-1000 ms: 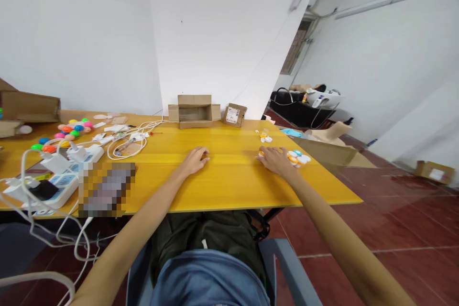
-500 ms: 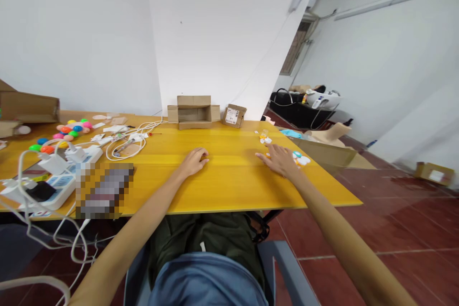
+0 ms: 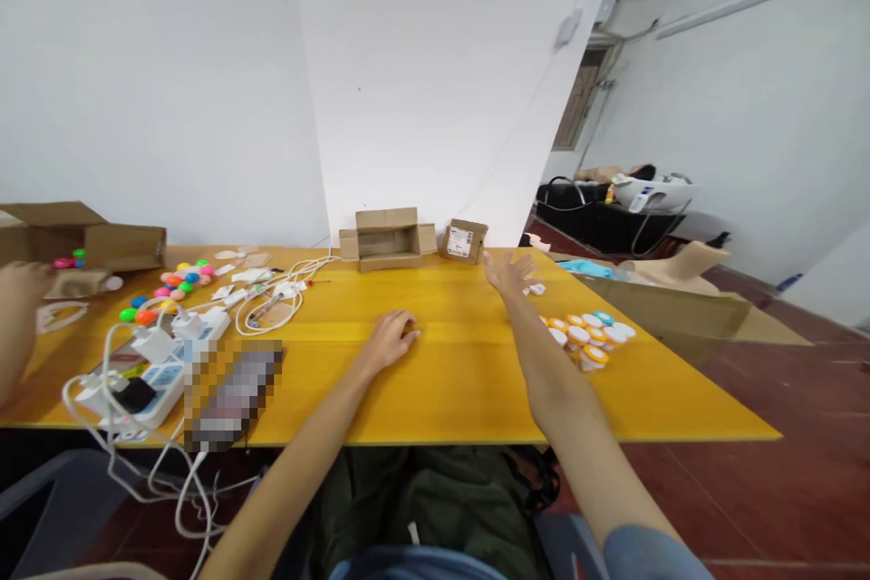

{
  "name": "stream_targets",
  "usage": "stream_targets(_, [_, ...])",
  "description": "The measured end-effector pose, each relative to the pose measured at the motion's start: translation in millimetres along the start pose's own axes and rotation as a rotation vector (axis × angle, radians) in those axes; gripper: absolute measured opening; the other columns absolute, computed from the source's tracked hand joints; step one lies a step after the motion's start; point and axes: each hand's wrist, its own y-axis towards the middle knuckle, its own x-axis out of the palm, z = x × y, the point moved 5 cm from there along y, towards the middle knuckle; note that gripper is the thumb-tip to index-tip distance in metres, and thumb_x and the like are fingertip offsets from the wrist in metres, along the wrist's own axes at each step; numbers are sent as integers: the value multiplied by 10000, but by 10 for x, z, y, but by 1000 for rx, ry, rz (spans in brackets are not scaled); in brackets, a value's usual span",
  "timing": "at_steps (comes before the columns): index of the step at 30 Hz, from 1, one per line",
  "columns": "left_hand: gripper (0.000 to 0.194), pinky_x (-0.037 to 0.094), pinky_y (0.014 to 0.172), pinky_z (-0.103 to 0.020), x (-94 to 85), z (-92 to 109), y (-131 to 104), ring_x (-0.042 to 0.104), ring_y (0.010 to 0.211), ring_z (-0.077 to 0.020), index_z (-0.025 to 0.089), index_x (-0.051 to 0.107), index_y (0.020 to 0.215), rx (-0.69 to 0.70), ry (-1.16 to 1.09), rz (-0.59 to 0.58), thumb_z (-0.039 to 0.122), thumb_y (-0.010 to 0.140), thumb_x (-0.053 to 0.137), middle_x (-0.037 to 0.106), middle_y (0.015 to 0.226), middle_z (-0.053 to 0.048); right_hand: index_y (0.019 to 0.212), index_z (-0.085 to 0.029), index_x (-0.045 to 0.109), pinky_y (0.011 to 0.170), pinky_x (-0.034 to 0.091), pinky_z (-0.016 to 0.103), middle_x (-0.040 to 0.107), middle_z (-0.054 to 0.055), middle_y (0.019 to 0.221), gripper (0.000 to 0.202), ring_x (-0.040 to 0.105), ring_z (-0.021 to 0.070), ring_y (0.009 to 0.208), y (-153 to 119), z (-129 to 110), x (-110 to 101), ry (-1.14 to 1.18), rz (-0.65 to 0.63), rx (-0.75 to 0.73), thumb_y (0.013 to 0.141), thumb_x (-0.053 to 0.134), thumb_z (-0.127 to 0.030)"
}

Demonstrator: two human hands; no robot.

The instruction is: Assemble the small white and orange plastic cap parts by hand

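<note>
1. While the left hand (image 3: 392, 340) rests half-curled and released on the middle of the worktop (image 3: 462, 390), the right hand (image 3: 508, 272) is splayed wide near the far edge, gripping nothing visible.
2. Just beside the right hand lie small white pieces (image 3: 536, 289).
3. Round tubs (image 3: 577, 335) in white, orange and teal cluster near the right edge, beside the right forearm (image 3: 575, 408).
4. At left, a co-worker's blurred hand (image 3: 22, 285) is near an open carton (image 3: 129, 246) along the far edge.
</note>
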Motion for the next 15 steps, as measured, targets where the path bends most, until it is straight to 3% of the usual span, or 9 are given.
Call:
stream_targets(2, [96,502,940,-382,7,5,-23,648,994,-235,235,643,937,-15,14,2,197,852,620,695,989,-59,1273,-139,632,933,359,752,512,343,1380,555,462,453,1309,-50,201,82,14,196,253,972,318,-484])
stream_targets(4, [105,491,952,-382,18,7,-45,638,1014,-236,236,637,952,-19,23,4,195,861,606,691,1006,-60,1258,-130,650,854,347,807,475,368,1408,544,447,508,1296,-119,276,152,-14,285,331,949,393,-496])
stream_targets(8, [103,476,960,-379,52,6,-75,621,1034,-236,243,626,963,-11,19,9,202,877,587,680,1032,-60,1275,-99,656,820,354,818,338,397,1507,526,392,567,1332,-180,388,218,-180,205,447,932,478,-457])
stream_targets(15, [113,468,927,-370,143,2,-59,602,1002,-235,233,607,955,-1,33,3,166,876,562,664,1002,-60,1246,-140,684,853,321,849,347,357,1528,466,402,547,1336,-70,498,248,-253,193,461,918,530,-433])
